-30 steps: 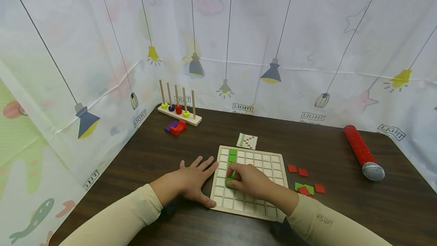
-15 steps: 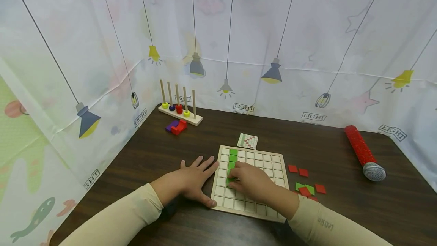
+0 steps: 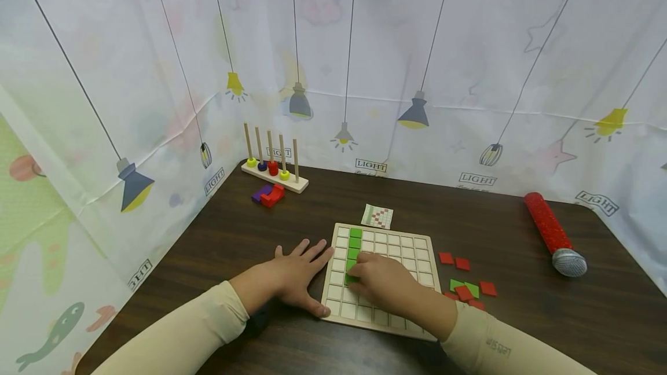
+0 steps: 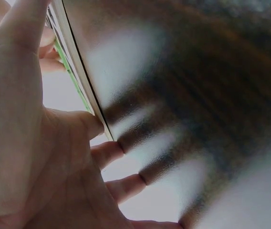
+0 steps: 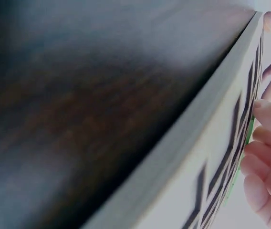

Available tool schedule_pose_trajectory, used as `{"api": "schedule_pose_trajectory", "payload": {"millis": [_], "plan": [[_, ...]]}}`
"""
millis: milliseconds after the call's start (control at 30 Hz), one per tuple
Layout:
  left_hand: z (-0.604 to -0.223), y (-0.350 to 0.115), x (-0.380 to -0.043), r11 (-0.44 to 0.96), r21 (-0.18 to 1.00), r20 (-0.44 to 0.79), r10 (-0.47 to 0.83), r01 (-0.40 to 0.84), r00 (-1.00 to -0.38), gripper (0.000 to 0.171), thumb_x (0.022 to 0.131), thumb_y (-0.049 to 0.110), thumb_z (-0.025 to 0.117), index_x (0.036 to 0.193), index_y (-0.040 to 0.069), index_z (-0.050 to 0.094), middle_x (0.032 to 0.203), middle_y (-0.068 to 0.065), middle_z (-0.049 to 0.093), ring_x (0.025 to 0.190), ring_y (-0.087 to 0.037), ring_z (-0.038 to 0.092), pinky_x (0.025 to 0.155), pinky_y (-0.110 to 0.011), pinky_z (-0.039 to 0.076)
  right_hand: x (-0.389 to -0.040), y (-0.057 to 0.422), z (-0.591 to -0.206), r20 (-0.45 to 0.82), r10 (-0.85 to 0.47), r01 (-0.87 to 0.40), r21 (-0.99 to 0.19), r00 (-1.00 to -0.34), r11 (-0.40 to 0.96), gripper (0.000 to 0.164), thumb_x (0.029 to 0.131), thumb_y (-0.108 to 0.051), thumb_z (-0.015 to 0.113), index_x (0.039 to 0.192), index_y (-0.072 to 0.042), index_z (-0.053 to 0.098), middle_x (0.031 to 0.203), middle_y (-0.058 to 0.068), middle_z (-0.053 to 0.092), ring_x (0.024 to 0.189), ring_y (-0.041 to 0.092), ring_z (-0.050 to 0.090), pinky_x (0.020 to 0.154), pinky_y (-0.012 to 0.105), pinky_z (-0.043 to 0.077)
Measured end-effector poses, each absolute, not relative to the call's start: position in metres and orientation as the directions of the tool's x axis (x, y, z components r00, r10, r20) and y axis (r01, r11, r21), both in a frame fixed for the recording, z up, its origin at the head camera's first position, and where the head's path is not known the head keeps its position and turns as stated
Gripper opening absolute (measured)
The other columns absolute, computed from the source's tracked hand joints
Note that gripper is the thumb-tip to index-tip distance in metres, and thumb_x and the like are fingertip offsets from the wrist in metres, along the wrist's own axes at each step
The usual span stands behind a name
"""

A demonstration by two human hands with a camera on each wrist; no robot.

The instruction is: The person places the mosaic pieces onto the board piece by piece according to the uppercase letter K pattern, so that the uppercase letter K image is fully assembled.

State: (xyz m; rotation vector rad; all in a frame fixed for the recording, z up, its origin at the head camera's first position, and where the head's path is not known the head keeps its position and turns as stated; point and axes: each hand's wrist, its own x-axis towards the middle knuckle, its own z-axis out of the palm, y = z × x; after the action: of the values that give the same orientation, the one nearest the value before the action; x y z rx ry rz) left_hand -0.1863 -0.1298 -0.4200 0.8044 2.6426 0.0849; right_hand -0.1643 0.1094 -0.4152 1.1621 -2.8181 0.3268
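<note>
My left hand (image 3: 302,275) lies spread with its palm down. Its fingertips and thumb touch the left edge of a pale wooden grid board (image 3: 365,317). My right hand (image 3: 383,281) is over the board, its fingers and thumb curled down at a green square tile (image 3: 350,278) low in a column. Above it in the same column sit more green tiles (image 3: 355,243). The right fingers hide part of the lower tile. In the right wrist view, bent fingertips (image 5: 257,157) meet the board's surface by a green strip. The left wrist view shows the left fingertips against the table.
A small pattern card (image 3: 377,216) lies behind the board. Several loose red tiles (image 3: 488,289) and green tiles (image 3: 471,289) are to its right. Farther right is a red toy microphone (image 3: 552,230). A peg stand (image 3: 273,175) and purple and red blocks (image 3: 272,195) stand back left.
The right hand has shifted slightly down the column, its fingers curling lower at the bottom green tile, and the tiles above show more. The left hand stays in place.
</note>
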Motion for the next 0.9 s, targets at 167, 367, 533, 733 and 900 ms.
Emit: {"api": "schedule_pose_trajectory", "payload": {"millis": [167, 367, 533, 733, 900], "plan": [[-0.420, -0.130, -0.186, 0.836, 0.173, -0.342, 0.547, 0.521, -0.764, 0.124, 0.072, 0.086, 0.065, 0.166, 0.030, 0.007, 0.171, 0.002, 0.001, 0.155, -0.033, 0.005, 0.106, -0.078, 0.017, -0.162, 0.119, -0.410, 0.141, -0.667, -0.681, -0.192, -0.732, 0.707, 0.018, 0.090, -0.021, 0.080, 0.106, -0.015, 0.077, 0.090, -0.007, 0.060, 0.075, 0.008, 0.056, 0.064, 0.031, 0.050], [-0.420, -0.129, -0.186, 0.832, 0.168, -0.340, 0.552, 0.529, -0.761, 0.124, 0.072, 0.087, 0.064, 0.166, 0.029, 0.007, 0.171, 0.001, 0.001, 0.155, -0.033, 0.004, 0.106, -0.078, 0.018, -0.161, 0.147, -0.402, 0.127, -0.582, -0.595, -0.218, -0.803, 0.774, 0.035, 0.088, -0.025, 0.082, 0.120, -0.013, 0.075, 0.103, -0.003, 0.065, 0.087, 0.012, 0.063, 0.070, 0.035, 0.053], [-0.420, -0.129, -0.186, 0.832, 0.169, -0.339, 0.552, 0.528, -0.762, 0.124, 0.072, 0.087, 0.064, 0.166, 0.029, 0.007, 0.171, 0.001, 0.001, 0.155, -0.033, 0.003, 0.105, -0.078, 0.017, -0.162, 0.185, -0.396, 0.138, -0.532, -0.549, -0.232, -0.835, 0.803, 0.038, 0.088, -0.025, 0.083, 0.122, -0.011, 0.073, 0.109, -0.001, 0.066, 0.084, 0.013, 0.065, 0.065, 0.031, 0.051], [-0.419, -0.129, -0.185, 0.831, 0.180, -0.341, 0.554, 0.526, -0.760, 0.124, 0.073, 0.086, 0.065, 0.166, 0.029, 0.007, 0.171, 0.000, 0.001, 0.155, -0.033, 0.003, 0.106, -0.078, 0.016, -0.164, 0.226, -0.388, 0.083, -0.440, -0.446, -0.245, -0.894, 0.861, 0.041, 0.085, -0.026, 0.085, 0.121, -0.010, 0.073, 0.114, 0.004, 0.068, 0.089, 0.018, 0.067, 0.072, 0.041, 0.054], [-0.418, -0.129, -0.185, 0.831, 0.185, -0.343, 0.555, 0.525, -0.757, 0.123, 0.073, 0.085, 0.065, 0.166, 0.029, 0.008, 0.171, 0.001, 0.001, 0.155, -0.033, 0.003, 0.106, -0.078, 0.015, -0.164, 0.255, -0.386, 0.010, -0.392, -0.381, -0.257, -0.920, 0.888, 0.041, 0.083, -0.026, 0.087, 0.118, -0.008, 0.074, 0.107, 0.001, 0.067, 0.092, 0.021, 0.066, 0.076, 0.046, 0.054]]}}
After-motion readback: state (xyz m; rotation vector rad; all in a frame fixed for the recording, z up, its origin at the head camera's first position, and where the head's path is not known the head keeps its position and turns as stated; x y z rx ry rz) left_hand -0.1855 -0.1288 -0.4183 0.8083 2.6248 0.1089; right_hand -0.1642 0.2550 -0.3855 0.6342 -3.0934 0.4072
